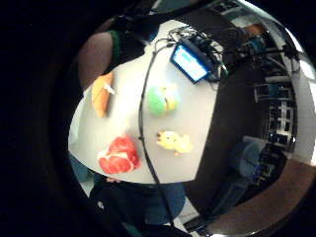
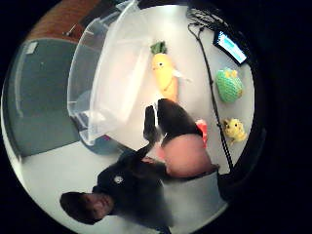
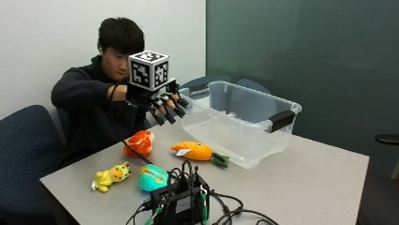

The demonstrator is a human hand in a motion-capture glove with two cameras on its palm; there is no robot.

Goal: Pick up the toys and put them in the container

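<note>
1. Outside view: the gloved right hand (image 3: 163, 105) hovered in the air with its fingers spread and hanging, holding nothing. Just beside it, on its far side, stood the clear plastic container (image 3: 252, 123) on the counter (image 3: 312, 178). Below the hand lay the red meat toy (image 3: 139, 142); the carrot plush (image 3: 197, 151) lay a little beyond, its long axis running along the container's near wall, green top pointing away from the person. Farther from the hand sat the yellow giraffe plush (image 3: 111, 176) and the green plush (image 3: 152, 177), near a black device (image 3: 181, 201).
2. Thumb-side palm view: the carrot plush (image 2: 165, 75) lay lengthwise beside the container (image 2: 105, 83). A bare arm (image 2: 187, 156) crossed the view.
3. Little-finger-side palm view: all four toys were well apart on the counter. They looked soft and light; the carrot would likely be best taken around its orange middle.
</note>
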